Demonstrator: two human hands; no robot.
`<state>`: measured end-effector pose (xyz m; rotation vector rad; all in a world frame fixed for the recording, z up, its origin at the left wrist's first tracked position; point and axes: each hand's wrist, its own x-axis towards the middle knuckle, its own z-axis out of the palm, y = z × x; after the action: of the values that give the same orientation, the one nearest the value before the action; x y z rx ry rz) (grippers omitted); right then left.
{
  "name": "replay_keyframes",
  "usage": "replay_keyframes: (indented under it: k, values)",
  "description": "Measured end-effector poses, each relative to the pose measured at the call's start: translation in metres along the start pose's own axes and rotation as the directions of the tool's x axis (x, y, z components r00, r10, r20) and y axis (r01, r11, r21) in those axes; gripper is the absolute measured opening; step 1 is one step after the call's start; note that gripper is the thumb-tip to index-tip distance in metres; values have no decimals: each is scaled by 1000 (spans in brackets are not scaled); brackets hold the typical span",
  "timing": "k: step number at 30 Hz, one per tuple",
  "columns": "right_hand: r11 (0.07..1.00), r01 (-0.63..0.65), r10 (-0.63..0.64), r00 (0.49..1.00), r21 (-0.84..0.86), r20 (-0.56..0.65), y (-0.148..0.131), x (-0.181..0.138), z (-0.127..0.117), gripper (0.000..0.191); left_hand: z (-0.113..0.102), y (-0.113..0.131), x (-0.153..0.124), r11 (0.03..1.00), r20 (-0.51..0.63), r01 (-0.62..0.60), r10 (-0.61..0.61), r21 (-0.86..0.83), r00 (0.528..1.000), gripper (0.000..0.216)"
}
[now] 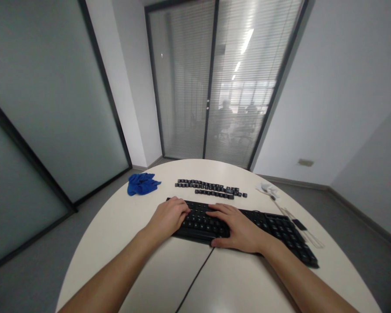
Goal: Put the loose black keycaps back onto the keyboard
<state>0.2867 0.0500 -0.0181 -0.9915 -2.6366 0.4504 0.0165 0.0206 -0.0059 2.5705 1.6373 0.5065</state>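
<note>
Keyboard: the black keyboard (203, 222) is laid flat on the pale round table (117, 237), slanted toward the lower right; both hands are placed on it.
Left hand: the fingers of the left hand (170, 214) are curled over the keyboard's left end, thumb and forefinger close together at the keys; whether anything is pinched cannot be told.
Right hand: the right hand (239, 228) is spread across the middle, fingers laid over the keys, thumb set at the front edge.
Loose keycaps: the small black keycaps (211, 187) are lined up in uneven rows just beyond the far edge. Risk: should the keyboard be pushed forward, the rows could be jostled and their order lost.
Keys under the palm: part of the key bed is hidden by the right hand; a key could be pressed askew or marred unseen.
Slip: if uneven force were applied at the left end, the keyboard might be swivelled.
Wire tool: the thin wire piece (288, 213) is left close to the number-pad end; it could be nudged by a swing of that end.
Blue cloth: the blue cloth (143, 184) is bunched well apart at far left; little hazard is judged there.
</note>
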Motion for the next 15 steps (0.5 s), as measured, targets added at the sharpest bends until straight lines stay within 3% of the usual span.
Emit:
replay_keyframes:
  k: [8, 15]
  values:
    - [1000, -5, 5, 1000, 6, 5, 1, 0, 1, 87, -6, -2, -8, 998, 38, -58, 59, -27, 998, 27]
    - [1000, -2, 2, 1000, 6, 2, 1, 0, 1, 84, -10, 7, -10, 999, 77, -33, 30, 43, 997, 29]
